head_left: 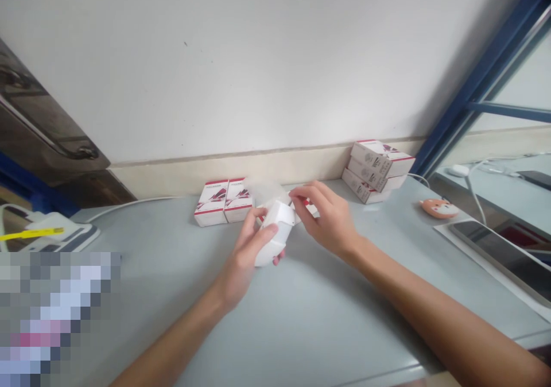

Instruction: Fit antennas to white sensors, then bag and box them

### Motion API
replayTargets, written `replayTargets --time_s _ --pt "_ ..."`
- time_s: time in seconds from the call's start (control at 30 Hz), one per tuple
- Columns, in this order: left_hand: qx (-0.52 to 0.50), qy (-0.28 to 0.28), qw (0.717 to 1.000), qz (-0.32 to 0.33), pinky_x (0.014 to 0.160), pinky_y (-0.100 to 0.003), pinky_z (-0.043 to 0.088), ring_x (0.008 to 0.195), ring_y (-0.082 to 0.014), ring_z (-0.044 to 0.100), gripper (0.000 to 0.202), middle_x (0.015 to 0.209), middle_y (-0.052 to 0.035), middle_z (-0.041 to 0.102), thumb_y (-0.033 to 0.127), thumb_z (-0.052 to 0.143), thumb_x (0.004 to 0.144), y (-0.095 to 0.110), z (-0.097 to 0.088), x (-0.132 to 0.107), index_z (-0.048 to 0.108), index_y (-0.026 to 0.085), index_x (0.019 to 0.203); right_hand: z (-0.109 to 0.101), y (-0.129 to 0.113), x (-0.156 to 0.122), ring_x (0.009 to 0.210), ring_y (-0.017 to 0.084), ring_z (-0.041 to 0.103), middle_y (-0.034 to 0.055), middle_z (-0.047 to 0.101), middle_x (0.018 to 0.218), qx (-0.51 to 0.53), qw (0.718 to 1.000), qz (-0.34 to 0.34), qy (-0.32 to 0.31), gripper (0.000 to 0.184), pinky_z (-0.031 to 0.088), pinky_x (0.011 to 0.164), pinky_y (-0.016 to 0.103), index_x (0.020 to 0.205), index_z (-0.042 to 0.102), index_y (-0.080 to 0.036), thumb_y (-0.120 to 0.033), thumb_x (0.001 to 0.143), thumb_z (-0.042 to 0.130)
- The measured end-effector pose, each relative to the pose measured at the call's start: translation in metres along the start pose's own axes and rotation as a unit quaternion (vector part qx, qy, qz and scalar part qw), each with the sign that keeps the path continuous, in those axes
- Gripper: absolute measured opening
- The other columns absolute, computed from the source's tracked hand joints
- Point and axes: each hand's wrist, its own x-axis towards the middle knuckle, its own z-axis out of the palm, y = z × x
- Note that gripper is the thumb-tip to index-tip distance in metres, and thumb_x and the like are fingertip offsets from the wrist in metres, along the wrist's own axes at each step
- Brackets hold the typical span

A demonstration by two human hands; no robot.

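Observation:
My left hand [245, 255] is wrapped round a white plastic device [275, 232] with a rounded lower end, held tilted above the table. Close to its upper right edge, my right hand [325, 212] has thumb and fingertips pinched together. Whatever lies between those fingertips is too small to make out. Behind the device lies a clear plastic bag [264, 190], blurred and partly hidden. Part of a red and white box shows behind my right fingers.
Two red and white boxes [226, 203] lie at the wall, left of my hands. Further right stand stacked boxes [376, 171]. An orange and white mouse-shaped object [439, 208] and a dark flat device [499, 255] lie on the right of the grey table [267, 341].

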Motion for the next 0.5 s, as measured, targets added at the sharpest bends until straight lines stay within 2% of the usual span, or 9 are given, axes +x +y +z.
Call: replayTargets --time_s 0.1,0.17,0.23,0.37,0.5 --pt "-0.077 0.012 0.997 -0.028 0.070 -0.034 0.047 0.074 -0.0202 0.063 0.039 0.095 -0.0063 0.070 0.047 0.063 0.097 0.005 0.003 0.001 0.050 0.024 0.125 0.005 0.005 -0.004 0.087 0.020 0.069 0.0071 0.075 0.096 -0.012 1.000 -0.007 0.007 0.015 0.054 0.076 0.034 0.105 0.068 -0.026 -0.024 0.105 0.053" --pt "-0.119 0.028 0.992 -0.025 0.070 -0.035 0.049 0.074 -0.0215 0.065 0.041 0.100 -0.0101 0.072 0.047 0.061 0.097 0.007 0.004 0.002 0.051 0.022 0.128 0.009 0.007 -0.005 0.086 0.020 0.069 0.0067 0.074 0.094 -0.013 1.000 0.005 0.008 0.015 0.053 0.073 0.033 0.104 0.068 -0.026 -0.023 0.105 0.053" --pt "-0.130 0.042 0.991 -0.006 0.070 -0.036 0.049 0.074 -0.0219 0.065 0.044 0.100 -0.0105 0.072 0.046 0.061 0.097 0.007 0.004 0.003 0.050 0.022 0.133 0.012 0.006 -0.007 0.084 0.020 0.068 0.0060 0.073 0.092 -0.009 1.000 0.010 -0.001 0.014 0.052 0.071 0.033 0.103 0.068 -0.025 -0.022 0.103 0.054" --pt "-0.062 0.056 0.995 0.052 0.073 -0.034 0.050 0.079 -0.0204 0.066 0.052 0.102 -0.0036 0.070 0.045 0.064 0.098 -0.001 0.000 0.004 0.043 0.032 0.143 0.012 -0.005 -0.009 0.085 0.020 0.066 0.0046 0.072 0.092 0.033 0.998 0.039 -0.026 0.007 0.051 0.075 0.034 0.100 0.064 -0.024 -0.023 0.100 0.057" --pt "0.034 0.068 0.995 0.061 0.076 -0.032 0.050 0.081 -0.0181 0.064 0.053 0.107 -0.0012 0.069 0.047 0.070 0.094 -0.005 -0.001 0.002 0.046 0.036 0.140 0.009 -0.016 -0.008 0.082 0.018 0.064 0.0028 0.073 0.094 0.103 0.985 0.132 -0.030 0.002 0.051 0.073 0.033 0.098 0.060 -0.025 -0.027 0.098 0.060"
